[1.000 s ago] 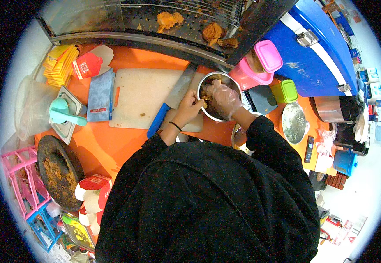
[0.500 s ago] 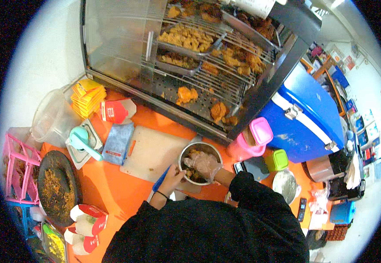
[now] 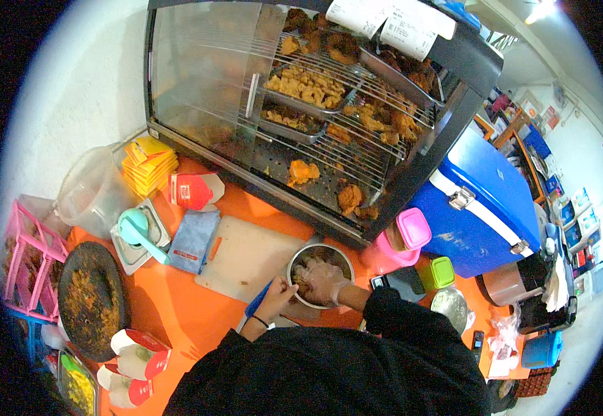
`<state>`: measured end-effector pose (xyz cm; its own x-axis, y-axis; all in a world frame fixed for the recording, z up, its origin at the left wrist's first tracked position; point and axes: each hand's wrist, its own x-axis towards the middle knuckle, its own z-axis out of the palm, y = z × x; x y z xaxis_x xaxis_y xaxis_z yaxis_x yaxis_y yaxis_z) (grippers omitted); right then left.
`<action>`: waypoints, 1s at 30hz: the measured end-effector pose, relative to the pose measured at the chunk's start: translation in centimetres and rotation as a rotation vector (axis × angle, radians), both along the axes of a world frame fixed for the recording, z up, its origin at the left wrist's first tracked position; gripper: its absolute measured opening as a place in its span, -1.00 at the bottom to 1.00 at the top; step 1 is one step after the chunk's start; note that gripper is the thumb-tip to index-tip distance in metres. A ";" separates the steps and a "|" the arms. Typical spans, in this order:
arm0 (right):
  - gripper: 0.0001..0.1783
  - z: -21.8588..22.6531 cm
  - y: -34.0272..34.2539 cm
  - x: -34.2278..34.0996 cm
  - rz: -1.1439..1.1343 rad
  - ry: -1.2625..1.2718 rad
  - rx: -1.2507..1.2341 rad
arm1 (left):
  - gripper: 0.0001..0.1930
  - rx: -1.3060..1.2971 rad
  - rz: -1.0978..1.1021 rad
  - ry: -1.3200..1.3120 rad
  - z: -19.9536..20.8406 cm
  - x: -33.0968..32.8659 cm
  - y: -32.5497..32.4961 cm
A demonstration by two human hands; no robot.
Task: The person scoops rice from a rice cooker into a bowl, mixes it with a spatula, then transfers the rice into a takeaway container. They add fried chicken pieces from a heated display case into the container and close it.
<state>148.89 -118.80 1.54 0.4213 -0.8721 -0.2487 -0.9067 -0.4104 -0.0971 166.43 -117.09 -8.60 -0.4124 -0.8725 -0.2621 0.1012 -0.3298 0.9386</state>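
Observation:
A round metal bowl (image 3: pixel 346 258) with brownish food in it stands at the front of the orange table. My right hand (image 3: pixel 320 279), in a clear plastic glove, reaches down into this bowl. Its fingers are in the food and mostly hidden. My left hand (image 3: pixel 274 300), bare with a dark band at the wrist, pinches the bowl's left rim. Next to the left hand lies a blue object (image 3: pixel 257 301), partly covered. Behind the bowl is a whitish cutting board (image 3: pixel 246 253).
A glass display cabinet (image 3: pixel 204 83) with fried food fills the back. On the left are a dark stone mortar (image 3: pixel 93 298), red-and-white food boxes (image 3: pixel 138 353) and a turquoise ladle (image 3: pixel 135 227). A pink container (image 3: pixel 393 251) and a blue cooler box (image 3: pixel 482 201) stand right.
My gloved right hand has pushed lower into the bowl, its fingers now less visible. My left hand stays at the rim. The whole view has shifted slightly.

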 end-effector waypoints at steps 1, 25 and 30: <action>-0.44 -0.7 -0.4 0.2 -0.061 -0.015 0.111 | -0.77 0.002 0.002 -0.003 0.1 0.0 0.1; -0.27 -0.1 -4.8 -3.1 -0.503 -0.393 0.740 | -0.82 0.132 0.053 0.195 0.0 -0.9 -0.8; -0.29 1.5 -1.6 -2.3 0.017 -0.081 -0.016 | -0.81 0.108 0.092 0.117 0.2 -0.9 -0.7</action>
<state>146.64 -120.39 3.05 0.4538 -0.8685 -0.1992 -0.8893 -0.4274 -0.1626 165.55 -117.83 -8.37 -0.3653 -0.8774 -0.3111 0.2422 -0.4123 0.8783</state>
